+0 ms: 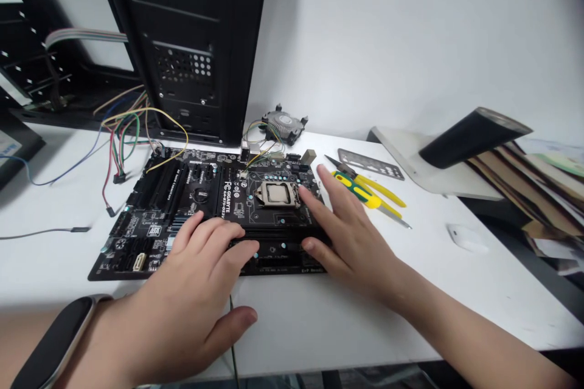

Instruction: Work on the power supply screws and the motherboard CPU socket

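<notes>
A black Gigabyte motherboard lies flat on the white table. On its right half sits the CPU in its metal socket frame. My left hand is over the board's front edge, fingers apart, fingertips near the memory slots; whether they touch the board I cannot tell. At the board's right side is my right hand, fingers spread, index fingertip close to the CPU socket. Neither hand holds anything. Behind the board rests a round CPU cooler, its wires trailing onto the board.
A black computer case stands behind the board, with loose coloured cables at left. On the right lie pliers, a yellow-green screwdriver, an I/O shield, a white earbud case and a stand.
</notes>
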`<action>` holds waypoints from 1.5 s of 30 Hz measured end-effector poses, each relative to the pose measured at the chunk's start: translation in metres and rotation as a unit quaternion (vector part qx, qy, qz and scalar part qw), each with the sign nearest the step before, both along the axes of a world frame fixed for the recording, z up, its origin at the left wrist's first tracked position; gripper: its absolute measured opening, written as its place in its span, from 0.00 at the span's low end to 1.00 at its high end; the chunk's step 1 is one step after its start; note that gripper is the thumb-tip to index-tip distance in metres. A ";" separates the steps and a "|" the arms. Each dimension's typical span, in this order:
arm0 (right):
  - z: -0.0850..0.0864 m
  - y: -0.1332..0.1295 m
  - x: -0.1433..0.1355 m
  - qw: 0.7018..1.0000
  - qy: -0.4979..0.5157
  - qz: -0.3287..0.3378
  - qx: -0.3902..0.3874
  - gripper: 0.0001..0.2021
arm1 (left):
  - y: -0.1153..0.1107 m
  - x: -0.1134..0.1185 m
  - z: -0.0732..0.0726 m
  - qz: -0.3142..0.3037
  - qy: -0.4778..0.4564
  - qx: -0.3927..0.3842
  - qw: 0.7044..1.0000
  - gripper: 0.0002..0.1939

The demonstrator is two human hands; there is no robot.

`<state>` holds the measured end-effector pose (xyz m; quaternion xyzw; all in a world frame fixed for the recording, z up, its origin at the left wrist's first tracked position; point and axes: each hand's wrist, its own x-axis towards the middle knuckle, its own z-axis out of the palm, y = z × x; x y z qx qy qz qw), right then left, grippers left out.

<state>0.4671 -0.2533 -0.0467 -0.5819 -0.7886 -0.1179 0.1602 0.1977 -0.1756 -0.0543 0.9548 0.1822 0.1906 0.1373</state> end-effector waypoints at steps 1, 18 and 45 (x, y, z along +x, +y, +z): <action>0.001 -0.001 0.001 1.000 0.004 -0.003 0.006 0.33 | 0.000 0.000 0.000 -0.002 0.000 -0.002 1.000 0.21; 0.010 -0.008 0.004 0.992 0.077 -0.067 0.070 0.33 | -0.001 -0.001 0.001 -0.002 -0.002 -0.004 1.000 0.21; 0.017 -0.007 -0.003 0.986 0.143 0.080 -0.008 0.28 | 0.000 0.002 -0.001 -0.009 0.005 0.010 1.000 0.22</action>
